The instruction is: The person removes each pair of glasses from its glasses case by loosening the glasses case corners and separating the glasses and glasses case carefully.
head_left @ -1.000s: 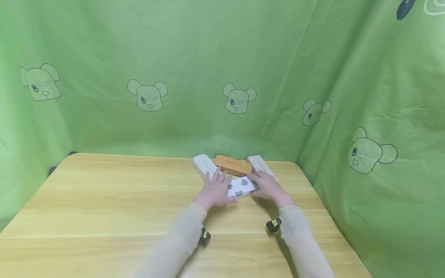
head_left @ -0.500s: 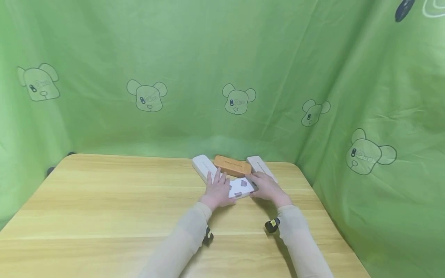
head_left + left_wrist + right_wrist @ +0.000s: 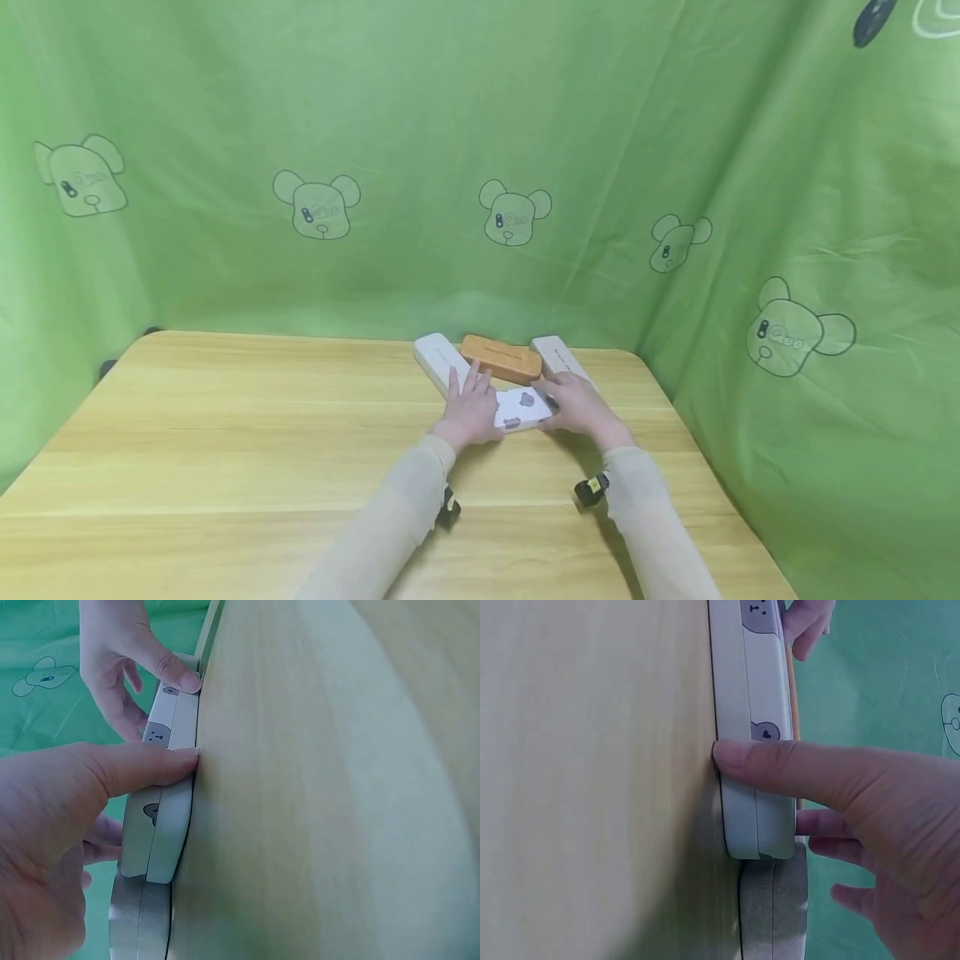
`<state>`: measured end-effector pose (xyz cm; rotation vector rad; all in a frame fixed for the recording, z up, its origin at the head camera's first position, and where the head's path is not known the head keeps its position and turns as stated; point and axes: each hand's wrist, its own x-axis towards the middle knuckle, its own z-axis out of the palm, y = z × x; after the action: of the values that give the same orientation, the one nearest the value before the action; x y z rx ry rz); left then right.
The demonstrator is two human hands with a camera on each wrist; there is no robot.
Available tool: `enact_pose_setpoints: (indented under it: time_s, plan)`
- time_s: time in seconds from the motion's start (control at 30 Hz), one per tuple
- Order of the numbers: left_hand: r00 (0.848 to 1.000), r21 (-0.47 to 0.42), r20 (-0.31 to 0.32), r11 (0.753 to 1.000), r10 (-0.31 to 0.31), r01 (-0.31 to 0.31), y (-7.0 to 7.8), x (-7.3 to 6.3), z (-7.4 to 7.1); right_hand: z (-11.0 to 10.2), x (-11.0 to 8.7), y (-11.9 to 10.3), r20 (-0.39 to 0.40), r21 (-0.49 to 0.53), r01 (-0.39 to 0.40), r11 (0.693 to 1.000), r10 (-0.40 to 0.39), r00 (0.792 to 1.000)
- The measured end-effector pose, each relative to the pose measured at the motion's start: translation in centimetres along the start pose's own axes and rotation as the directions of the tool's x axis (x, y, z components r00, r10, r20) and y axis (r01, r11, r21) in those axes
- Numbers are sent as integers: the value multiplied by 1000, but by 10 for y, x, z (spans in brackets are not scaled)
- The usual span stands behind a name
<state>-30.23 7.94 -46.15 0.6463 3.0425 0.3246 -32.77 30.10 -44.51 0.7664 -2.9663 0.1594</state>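
The bear case (image 3: pixel 522 408) is white, dotted with grey-brown bear heads, and a thin seam runs along its side. It lies flat on the counter (image 3: pixel 225 433), toward the far edge. The left grip (image 3: pixel 468 414) holds its left end, parted just to the case's depth: thumb along the near side, fingers spread over to the far side. The right grip (image 3: pixel 581 408) pinches the other end the same way. Just behind is the orange case (image 3: pixel 501 358), between the white case (image 3: pixel 441 357) and the pale case (image 3: pixel 561 357), both set aslant. Whether the bear case touches either slanted one is hidden by the hands. Farther back hangs a green curtain (image 3: pixel 420 275).
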Motion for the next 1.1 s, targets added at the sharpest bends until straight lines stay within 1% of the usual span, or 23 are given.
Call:
enact_pose_setpoints:
  time_s: [0.23,0.33,0.5,0.63,0.73,0.87,1.1]
  plan:
    - [1000,4,2,1000,26,-26,2,-3,-2,0,-8,1,-10,-18,-32,999,32,999]
    - [999,-2,-8,999,41,-41,1,-5,-5,-3,-12,1,-30,-25,-25,999,25,999]
    - [997,-37,-36,997,71,-72,0,-7,-8,-9,-20,3,-53,-52,-13,999,10,999]
    - [994,-80,-56,992,97,-101,2,-10,-13,-15,-28,3,-64,-54,-13,998,9,998]
    - [991,-102,-66,987,117,-123,4,-12,-16,-18,-33,3,-78,-80,-5,997,-1,997]
    - [989,-128,-71,982,128,-137,9,-14,-19,-24,-42,4,-91,-129,7,992,-19,996]
    - [986,-119,-74,980,150,-158,20,-15,-17,-30,-59,5,-120,-125,5,992,-20,993]
